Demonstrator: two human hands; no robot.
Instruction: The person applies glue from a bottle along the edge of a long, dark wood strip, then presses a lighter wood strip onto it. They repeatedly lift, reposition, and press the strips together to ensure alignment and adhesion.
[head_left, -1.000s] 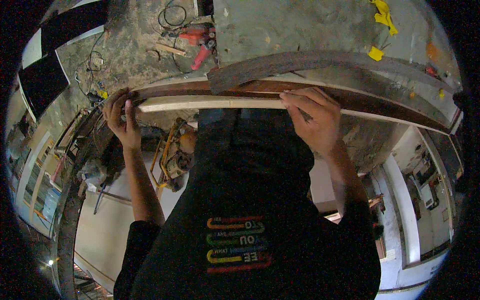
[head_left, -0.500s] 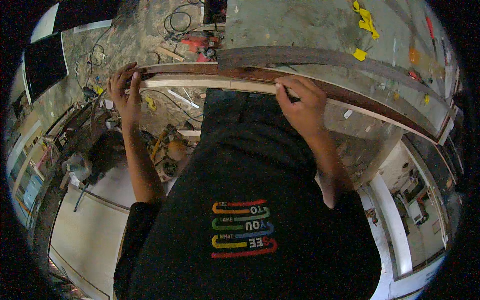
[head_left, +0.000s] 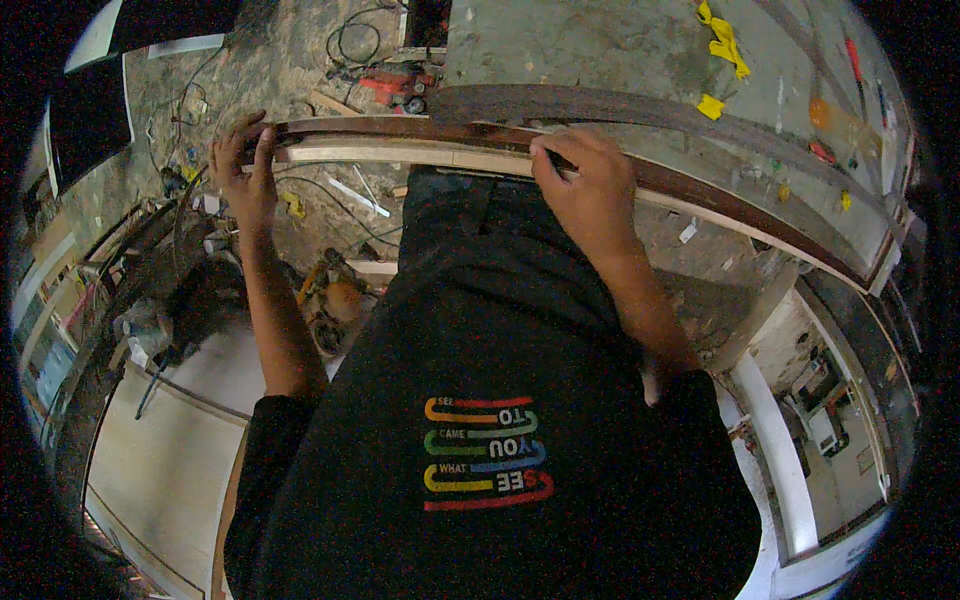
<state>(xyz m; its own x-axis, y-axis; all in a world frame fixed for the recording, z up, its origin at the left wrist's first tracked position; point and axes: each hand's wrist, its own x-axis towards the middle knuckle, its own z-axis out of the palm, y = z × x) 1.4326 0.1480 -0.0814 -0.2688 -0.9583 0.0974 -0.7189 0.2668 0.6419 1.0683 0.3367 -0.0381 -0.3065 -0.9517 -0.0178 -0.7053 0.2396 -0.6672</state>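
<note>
While the left hand point(head_left: 243, 172) is curving its thumb and fingers around the left end of a long brown board point(head_left: 355, 127), the right hand point(head_left: 592, 185) is bringing thumb and forefinger together, apparently pinching a pale strip point(head_left: 390, 155) near its middle. How firmly the left fingers are closing, I cannot tell.

The brown board is running along the near edge of the bench point(head_left: 590, 45), its left end reaching well past the bench's left edge. As for progress, the strip is already lying lengthwise beside the board, on the side toward the body. A dark line is showing between them left of the right hand, so they are probably not sitting flush there; whether anything is fixing them, I cannot tell.

Behind them, a grey board point(head_left: 560, 103) is resting along the bench's near edge. Yellow scraps point(head_left: 725, 45) are lying farther in, and a red tool point(head_left: 385, 85) is sitting on the floor beside the bench's left edge.
</note>
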